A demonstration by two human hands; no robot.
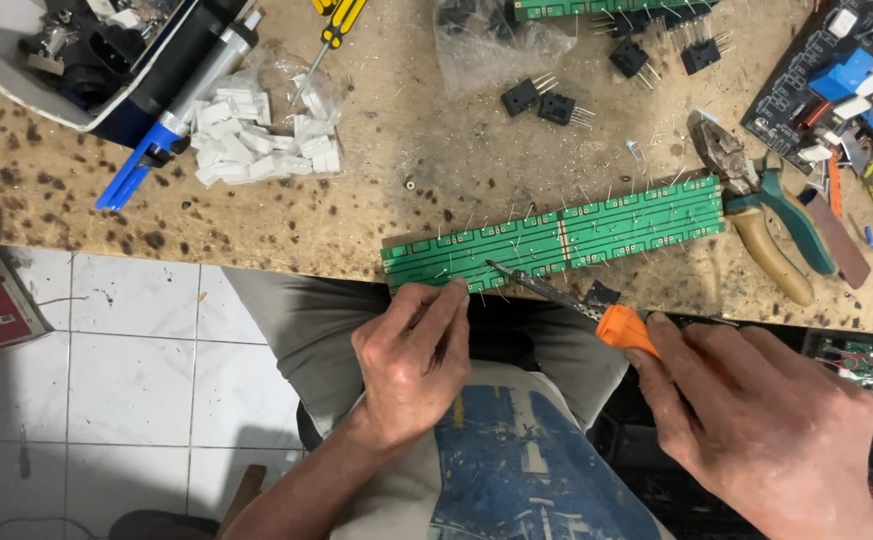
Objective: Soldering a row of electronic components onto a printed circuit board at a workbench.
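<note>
Soldering in progress on the long green board [557,235], which is lying along the front edge of the bench [407,150]. Right hand [757,425] is closed around the orange handle of the iron [567,293], with the tip touching the board near its left end, close to the bench's front edge. Left hand [412,360] is sitting just below the board's left end, fingers pinched together at the board edge right beside the tip; whether they are holding solder wire is too fine to tell. For a good joint, judging by the layout, the tip should be resting on pad and lead together, with the left fingers steadying the board but staying off the hot tip. Pliers [767,220] are lying at the board's right end; white parts in a bag [262,135] are sitting toward the back left.
</note>
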